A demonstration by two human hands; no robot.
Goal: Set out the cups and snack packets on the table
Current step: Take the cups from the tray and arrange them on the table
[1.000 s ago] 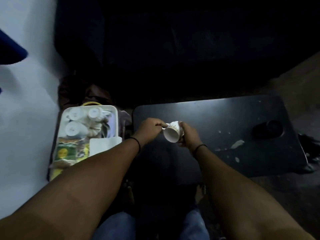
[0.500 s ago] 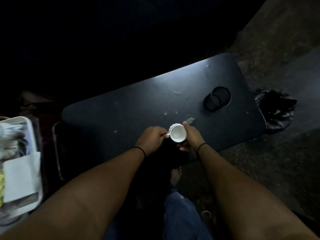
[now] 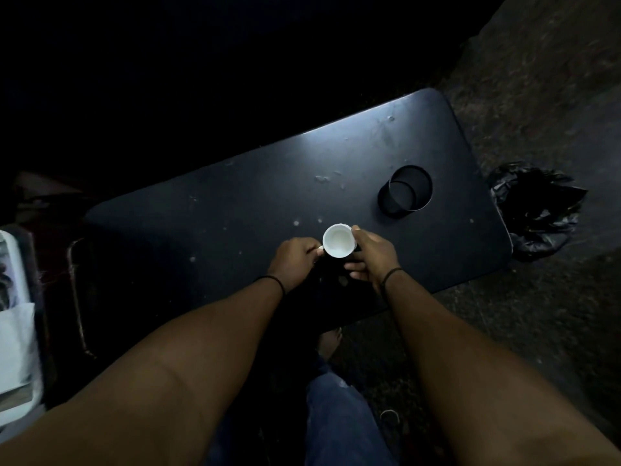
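A small white cup (image 3: 338, 241) stands upright, mouth up, over the near middle of the black table (image 3: 235, 203). My left hand (image 3: 295, 260) pinches its handle on the left side. My right hand (image 3: 371, 253) wraps the cup's right side. Whether the cup's base touches the tabletop is hidden by my hands. At the far left edge the white tray (image 3: 13, 331) with the other items shows only partly and blurred.
A round cup-holder hole (image 3: 408, 191) is sunk in the table's right part. A crumpled black plastic bag (image 3: 537, 210) lies on the floor past the table's right end. My knee in jeans (image 3: 339, 418) is below the table's near edge.
The view swung right, so the tray slid to the left edge. Both hands carried the cup rightward and farther over the table, and turned it from tilted to mouth up.
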